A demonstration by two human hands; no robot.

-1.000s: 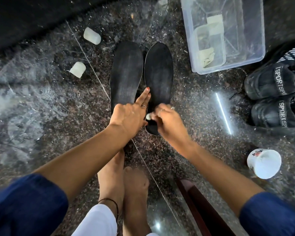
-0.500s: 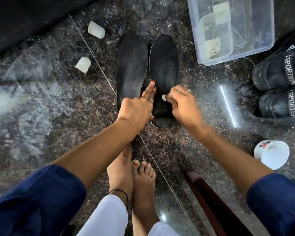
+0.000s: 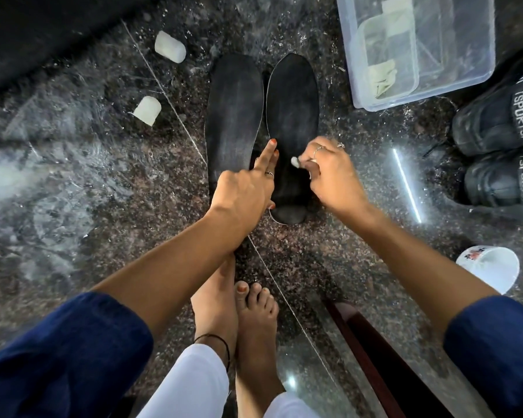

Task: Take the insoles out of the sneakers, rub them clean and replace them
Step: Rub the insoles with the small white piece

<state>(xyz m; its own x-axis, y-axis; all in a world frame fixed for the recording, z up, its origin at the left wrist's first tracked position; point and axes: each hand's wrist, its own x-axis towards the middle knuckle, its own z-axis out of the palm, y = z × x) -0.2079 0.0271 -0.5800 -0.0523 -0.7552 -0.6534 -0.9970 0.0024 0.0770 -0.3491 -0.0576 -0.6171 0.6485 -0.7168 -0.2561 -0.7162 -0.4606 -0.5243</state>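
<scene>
Two black insoles lie side by side on the dark granite floor: the left insole (image 3: 234, 116) and the right insole (image 3: 293, 113). My left hand (image 3: 245, 191) rests on the heel ends, its index finger stretched out and pressing the inner edge of the right insole while the other fingers are curled. My right hand (image 3: 329, 173) pinches a small white eraser (image 3: 295, 162) against the right insole's heel half. The pair of black sneakers (image 3: 501, 140) stands at the right edge.
A clear plastic box (image 3: 423, 86) with a smaller tub inside sits at the upper right. Two white eraser-like blocks (image 3: 169, 46) (image 3: 147, 110) lie upper left. A white cup (image 3: 489, 268) lies on its side lower right. My bare feet (image 3: 239, 315) are below the insoles, beside a dark wooden leg (image 3: 372, 354).
My right hand has slid the eraser up along the right insole, from the heel end toward its middle. My left hand kept holding the insoles down with its index finger.
</scene>
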